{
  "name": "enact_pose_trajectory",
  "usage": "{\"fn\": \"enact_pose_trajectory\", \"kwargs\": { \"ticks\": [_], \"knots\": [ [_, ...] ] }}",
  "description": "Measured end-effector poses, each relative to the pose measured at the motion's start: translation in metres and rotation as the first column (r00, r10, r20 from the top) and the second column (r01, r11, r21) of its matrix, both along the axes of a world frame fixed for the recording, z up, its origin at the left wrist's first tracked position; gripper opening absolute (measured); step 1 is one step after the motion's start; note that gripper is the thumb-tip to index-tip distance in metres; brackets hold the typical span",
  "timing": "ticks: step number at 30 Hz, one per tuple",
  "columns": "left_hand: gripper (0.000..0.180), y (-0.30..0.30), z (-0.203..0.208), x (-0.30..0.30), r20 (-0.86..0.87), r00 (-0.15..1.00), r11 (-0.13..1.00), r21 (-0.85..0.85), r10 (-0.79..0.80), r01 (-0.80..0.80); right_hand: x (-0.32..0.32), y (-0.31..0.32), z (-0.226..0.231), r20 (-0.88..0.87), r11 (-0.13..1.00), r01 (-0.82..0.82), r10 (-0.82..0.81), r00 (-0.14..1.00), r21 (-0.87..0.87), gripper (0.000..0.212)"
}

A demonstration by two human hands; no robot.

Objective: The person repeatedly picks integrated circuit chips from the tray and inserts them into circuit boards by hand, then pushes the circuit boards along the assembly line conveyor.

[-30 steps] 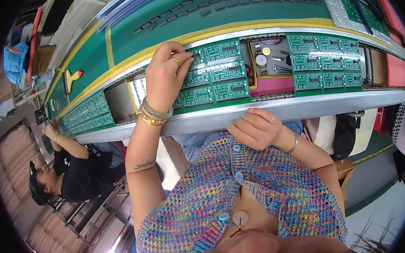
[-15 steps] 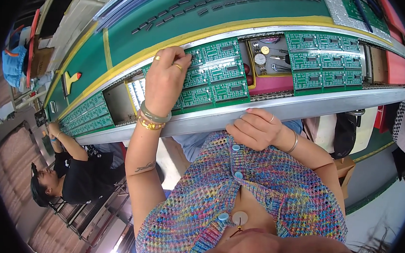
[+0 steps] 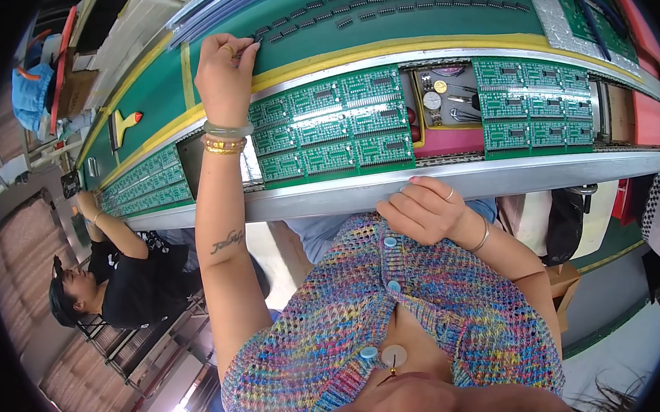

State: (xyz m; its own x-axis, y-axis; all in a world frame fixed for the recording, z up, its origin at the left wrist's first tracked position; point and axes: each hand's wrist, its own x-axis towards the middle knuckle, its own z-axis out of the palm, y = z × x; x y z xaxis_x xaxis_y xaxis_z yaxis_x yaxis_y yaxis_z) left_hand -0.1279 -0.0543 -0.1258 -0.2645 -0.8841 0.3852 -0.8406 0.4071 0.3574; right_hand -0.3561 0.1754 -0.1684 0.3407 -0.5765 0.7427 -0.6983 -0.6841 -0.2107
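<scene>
- Left hand (image 3: 226,79): fingers held narrow by black chips (image 3: 288,31); grip cannot be told.
- Right hand (image 3: 422,213): fingers curled.
- Chips could be scattered by a bump.

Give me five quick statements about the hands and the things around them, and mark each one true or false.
1. The left hand is at the left end of the chips. True.
2. The right hand is in among the chips. False: it is curled at the rail.
3. The boards are red. False: they are green.
4. The white-faced watch shows in a gap between boards. True.
5. The yellow tool lies to the right of both hands. False: it lies to the left of both.
</scene>
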Motion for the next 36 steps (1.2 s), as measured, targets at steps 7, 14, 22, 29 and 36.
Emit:
{"fn": "enact_pose_trajectory", "kwargs": {
  "ticks": [7, 14, 22, 29, 36],
  "knots": [
    [0.013, 0.042, 0.018, -0.006, 0.052, 0.963, 0.959, -0.095, -0.264, 0.268, -0.002, 0.0, -0.001, 0.006, 1.0, 0.011, -0.011, 1.0, -0.002, 0.016],
    [0.015, 0.107, 0.006, -0.019, -0.051, 0.929, 0.916, 0.152, -0.366, 0.37, -0.001, -0.001, 0.002, 0.011, 1.0, -0.006, 0.006, 1.0, 0.003, 0.015],
    [0.015, 0.106, 0.005, -0.022, -0.005, 0.918, 0.912, 0.117, -0.396, 0.394, 0.0, -0.001, 0.001, 0.018, 1.0, 0.011, -0.011, 1.0, -0.001, 0.014],
    [0.017, 0.106, 0.005, -0.023, 0.086, 0.891, 0.895, 0.072, -0.446, 0.441, 0.0, -0.001, 0.001, 0.015, 1.0, 0.006, -0.006, 1.0, -0.009, 0.014],
    [0.018, 0.11, 0.016, -0.024, 0.18, 0.843, 0.862, 0.111, -0.507, 0.494, 0.0, -0.002, 0.001, 0.01, 1.0, -0.004, 0.004, 1.0, -0.001, 0.015]
  ]
}}
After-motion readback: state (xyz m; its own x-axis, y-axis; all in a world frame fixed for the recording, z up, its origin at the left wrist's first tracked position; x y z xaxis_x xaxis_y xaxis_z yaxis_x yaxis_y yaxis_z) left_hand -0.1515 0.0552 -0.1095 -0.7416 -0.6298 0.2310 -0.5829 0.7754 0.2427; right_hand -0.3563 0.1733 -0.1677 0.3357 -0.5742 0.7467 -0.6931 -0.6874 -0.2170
